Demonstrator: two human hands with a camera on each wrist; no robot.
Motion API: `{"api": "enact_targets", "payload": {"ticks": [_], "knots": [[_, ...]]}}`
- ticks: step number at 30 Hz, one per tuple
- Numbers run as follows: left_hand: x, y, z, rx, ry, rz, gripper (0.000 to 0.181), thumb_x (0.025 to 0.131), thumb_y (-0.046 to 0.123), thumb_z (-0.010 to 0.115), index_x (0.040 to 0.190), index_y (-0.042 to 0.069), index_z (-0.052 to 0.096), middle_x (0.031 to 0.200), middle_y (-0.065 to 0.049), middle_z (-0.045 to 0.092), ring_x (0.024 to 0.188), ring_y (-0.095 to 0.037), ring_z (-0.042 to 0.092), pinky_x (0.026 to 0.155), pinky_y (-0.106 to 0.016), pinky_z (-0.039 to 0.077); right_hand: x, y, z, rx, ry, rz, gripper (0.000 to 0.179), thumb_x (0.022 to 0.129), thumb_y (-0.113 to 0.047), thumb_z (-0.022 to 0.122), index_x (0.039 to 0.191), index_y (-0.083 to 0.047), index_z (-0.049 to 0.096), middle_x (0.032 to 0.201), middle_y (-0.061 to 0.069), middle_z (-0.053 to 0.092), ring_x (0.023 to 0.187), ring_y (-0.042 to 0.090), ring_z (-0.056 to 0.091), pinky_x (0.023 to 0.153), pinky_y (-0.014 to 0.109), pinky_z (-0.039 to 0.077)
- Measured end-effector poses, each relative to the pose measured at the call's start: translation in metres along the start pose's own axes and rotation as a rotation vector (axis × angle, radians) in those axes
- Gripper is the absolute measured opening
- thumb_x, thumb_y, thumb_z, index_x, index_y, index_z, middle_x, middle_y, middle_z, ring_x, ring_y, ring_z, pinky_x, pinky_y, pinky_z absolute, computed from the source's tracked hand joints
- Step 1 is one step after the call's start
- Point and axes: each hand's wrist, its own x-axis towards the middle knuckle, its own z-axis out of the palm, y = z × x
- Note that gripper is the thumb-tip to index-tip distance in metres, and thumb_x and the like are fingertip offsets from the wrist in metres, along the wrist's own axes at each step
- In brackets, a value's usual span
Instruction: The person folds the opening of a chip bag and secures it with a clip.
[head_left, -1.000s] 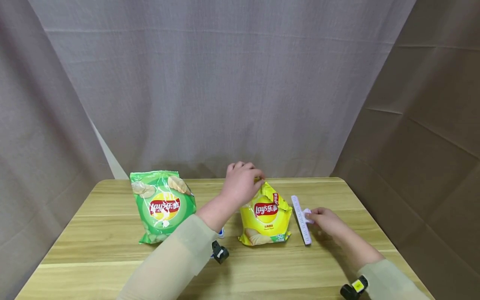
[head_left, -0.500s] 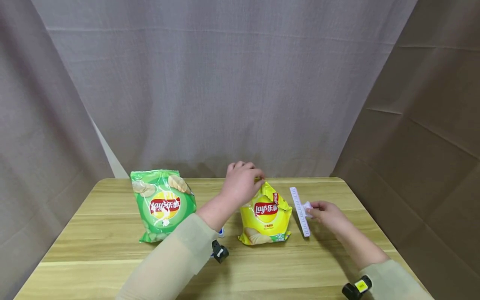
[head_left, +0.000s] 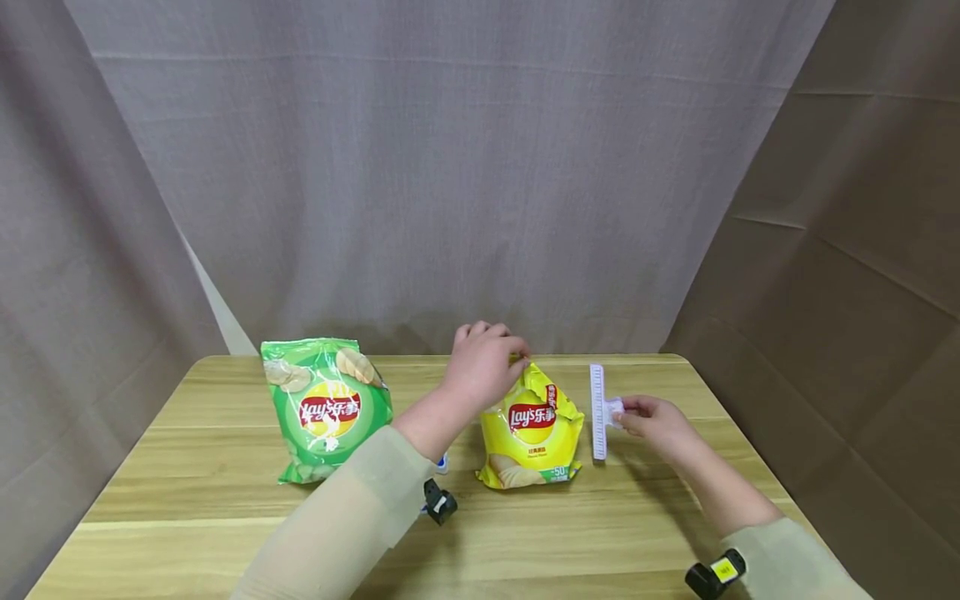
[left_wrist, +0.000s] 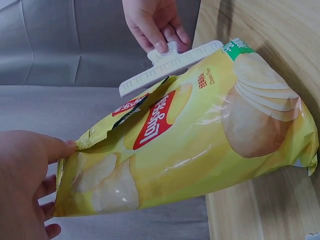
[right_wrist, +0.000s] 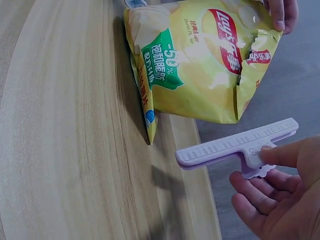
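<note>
A yellow bag of potato chips (head_left: 534, 433) stands on the table with its top corner torn and folded over. My left hand (head_left: 486, 367) pinches the bag's top edge between thumb and fingers, as the left wrist view shows. In my right hand (head_left: 660, 427) is a pale purple bag clip (right_wrist: 237, 145), gripped by its tab between thumb and fingers. The clip's long ridged bar points away from me, just right of the yellow bag and apart from it. Its two bars lie close together in the right wrist view.
A green bag of potato chips (head_left: 327, 417) stands at the left of the wooden table (head_left: 187, 500). Behind my left forearm, a small blue and white thing (head_left: 442, 464) is mostly hidden. Grey curtains (head_left: 450, 167) hang behind the table.
My right hand has lifted the clip a little and moved it back; its bar has turned from slanted to nearly straight. My left hand and the yellow bag have stayed put.
</note>
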Motion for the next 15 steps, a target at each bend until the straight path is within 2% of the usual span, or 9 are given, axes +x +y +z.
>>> {"api": "enact_targets", "payload": {"ticks": [3, 6, 10, 15], "knots": [[0.0, 0.0, 0.0, 0.0, -0.002, -0.001, 0.019, 0.098, 0.039, 0.061, 0.109, 0.03, 0.073, 0.112, 0.009, 0.065, 0.108, -0.016, 0.052, 0.105, -0.044, 0.032, -0.002, -0.003, 0.001, -0.05, 0.01, 0.004, 0.045, 0.099, -0.02, 0.061, 0.129, 0.013, 0.054, 0.111, 0.019, 0.066, 0.097, 0.023, 0.062, 0.087, 0.042, 0.052], [0.0, 0.0, 0.0, 0.003, -0.002, 0.0, 0.019, 0.098, 0.04, 0.061, 0.109, 0.031, 0.073, 0.111, 0.01, 0.065, 0.108, -0.016, 0.053, 0.105, -0.044, 0.032, -0.003, -0.006, 0.001, -0.111, 0.018, -0.016, 0.048, 0.099, -0.027, 0.061, 0.13, 0.01, 0.056, 0.114, 0.019, 0.066, 0.101, 0.028, 0.061, 0.088, 0.044, 0.051], [0.0, -0.001, 0.0, 0.002, -0.001, 0.0, 0.019, 0.098, 0.04, 0.062, 0.109, 0.031, 0.073, 0.111, 0.01, 0.066, 0.108, -0.016, 0.053, 0.106, -0.043, 0.032, -0.005, -0.012, 0.002, -0.174, 0.033, -0.077, 0.049, 0.1, -0.03, 0.061, 0.13, 0.009, 0.057, 0.117, 0.02, 0.065, 0.103, 0.029, 0.061, 0.087, 0.042, 0.051], [0.0, -0.001, 0.001, -0.001, 0.001, 0.0, 0.019, 0.098, 0.04, 0.062, 0.109, 0.03, 0.073, 0.111, 0.01, 0.066, 0.107, -0.015, 0.053, 0.106, -0.044, 0.032, -0.006, -0.016, 0.003, -0.204, 0.055, -0.154, 0.043, 0.098, -0.026, 0.063, 0.124, 0.008, 0.06, 0.11, 0.016, 0.067, 0.096, 0.025, 0.061, 0.079, 0.035, 0.051]]}}
